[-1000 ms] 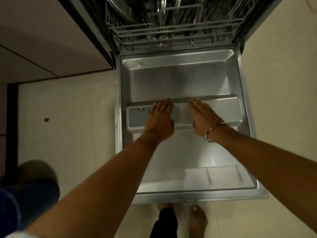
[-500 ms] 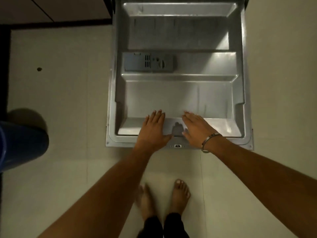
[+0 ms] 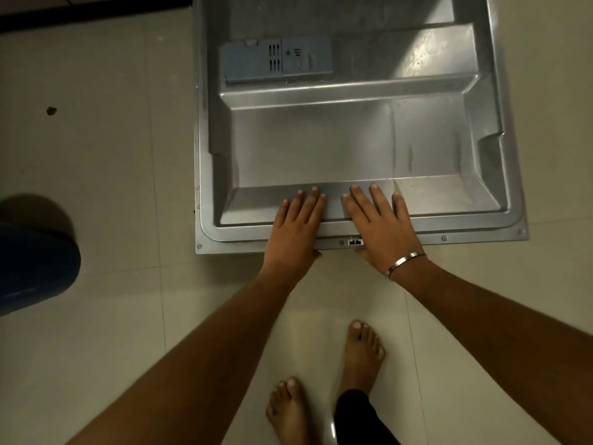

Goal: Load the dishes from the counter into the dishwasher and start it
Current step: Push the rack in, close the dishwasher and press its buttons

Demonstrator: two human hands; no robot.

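The dishwasher door (image 3: pixel 353 146) lies open below me, its steel inner face turned up. A grey detergent dispenser (image 3: pixel 277 61) sits in its upper left part. My left hand (image 3: pixel 296 226) rests flat on the door's near edge, fingers straight. Beside it, my right hand (image 3: pixel 378 223), with a metal bangle at the wrist, lies flat on the same edge, just right of the latch (image 3: pixel 355 242). Both thumbs hang over the front rim. The racks and dishes are out of view.
Pale floor tiles (image 3: pixel 112 171) surround the door. A dark blue rounded object (image 3: pixel 35 268) stands on the floor at the left. My bare feet (image 3: pixel 362 354) are on the tiles right below the door's edge. A dark cabinet base (image 3: pixel 80 11) runs along the top left.
Both hands slid from the dispenser ledge down to the door's near edge and now lie flat there. The view tilted down, so the racks left the frame.
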